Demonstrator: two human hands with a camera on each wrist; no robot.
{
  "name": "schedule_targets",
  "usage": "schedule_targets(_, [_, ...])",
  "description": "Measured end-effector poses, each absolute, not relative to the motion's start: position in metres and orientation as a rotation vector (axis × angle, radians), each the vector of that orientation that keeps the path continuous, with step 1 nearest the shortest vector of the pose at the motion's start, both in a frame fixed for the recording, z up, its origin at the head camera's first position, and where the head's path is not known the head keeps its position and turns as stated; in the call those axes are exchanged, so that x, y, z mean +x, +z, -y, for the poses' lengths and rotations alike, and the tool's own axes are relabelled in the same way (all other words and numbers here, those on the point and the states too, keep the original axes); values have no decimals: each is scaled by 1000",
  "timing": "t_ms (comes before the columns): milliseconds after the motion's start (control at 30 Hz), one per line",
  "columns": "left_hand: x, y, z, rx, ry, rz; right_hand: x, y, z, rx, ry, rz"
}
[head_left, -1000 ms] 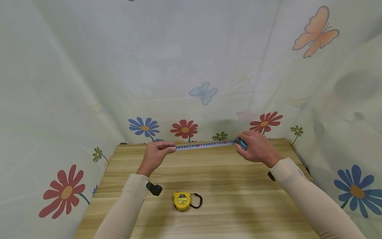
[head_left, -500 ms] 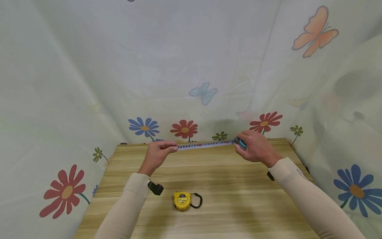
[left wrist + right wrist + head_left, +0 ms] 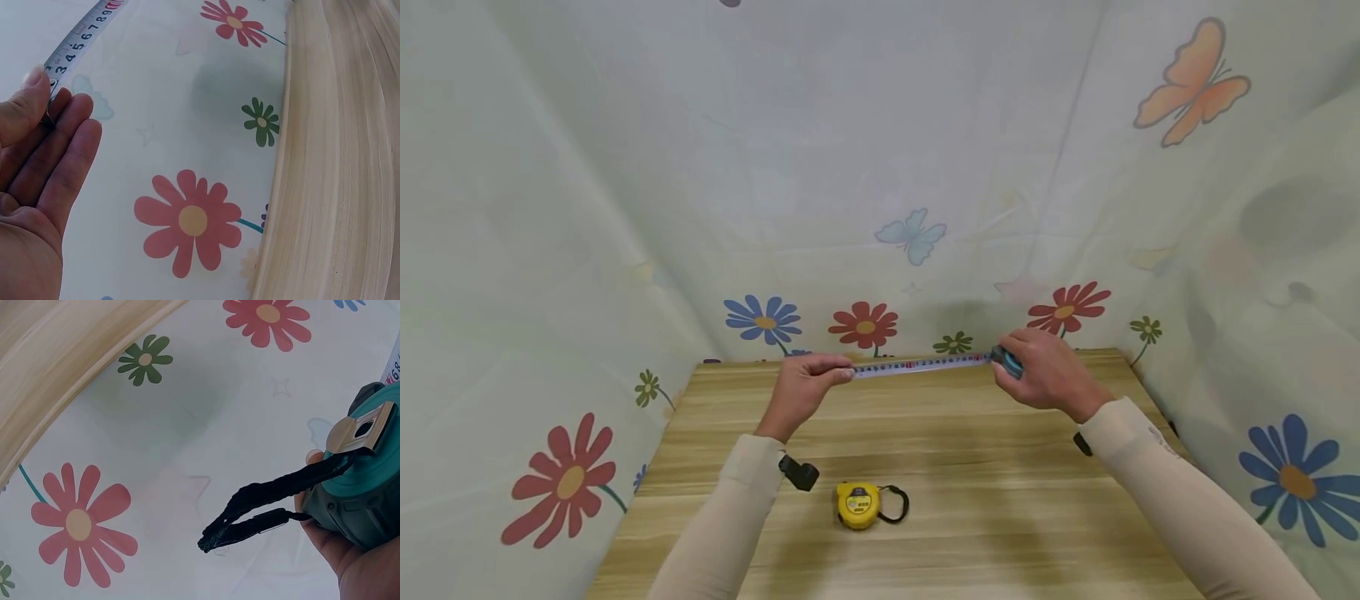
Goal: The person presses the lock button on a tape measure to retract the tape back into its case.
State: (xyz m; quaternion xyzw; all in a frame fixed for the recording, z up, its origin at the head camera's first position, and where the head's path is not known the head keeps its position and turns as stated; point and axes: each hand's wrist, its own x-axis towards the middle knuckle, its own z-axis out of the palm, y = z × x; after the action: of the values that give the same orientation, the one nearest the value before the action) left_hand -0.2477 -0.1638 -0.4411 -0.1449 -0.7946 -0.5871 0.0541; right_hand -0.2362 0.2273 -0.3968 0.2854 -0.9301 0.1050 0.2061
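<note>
Between my hands stretches the blade [image 3: 925, 364] of a tape measure, white with black numbers and a few red marks, held above the table. My left hand [image 3: 805, 386] pinches its free end between thumb and fingers; the left wrist view shows the thumb pressing on the blade [image 3: 78, 47] near the 3. My right hand [image 3: 1048, 371] grips the teal and dark grey tape measure case [image 3: 1009, 360]. From that case a black wrist strap [image 3: 269, 494] hangs loose in the right wrist view, beside a metal belt clip [image 3: 369, 429].
A yellow tape measure [image 3: 858, 505] with a black strap loop [image 3: 895, 505] lies on the wood-grain table [image 3: 962, 533], nearer to me than both hands. A pale curtain [image 3: 820, 150] printed with flowers and butterflies surrounds the table at the back and sides.
My left hand has moved a little to the right, toward the right hand. The stretch of blade showing between them has become shorter. My right hand stays nearly in place.
</note>
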Motion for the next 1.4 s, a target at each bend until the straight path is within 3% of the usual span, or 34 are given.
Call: schedule_targets(1400, [-246,-442,148,-510,-1817,2418,-233,-399,-221,822,282,2538])
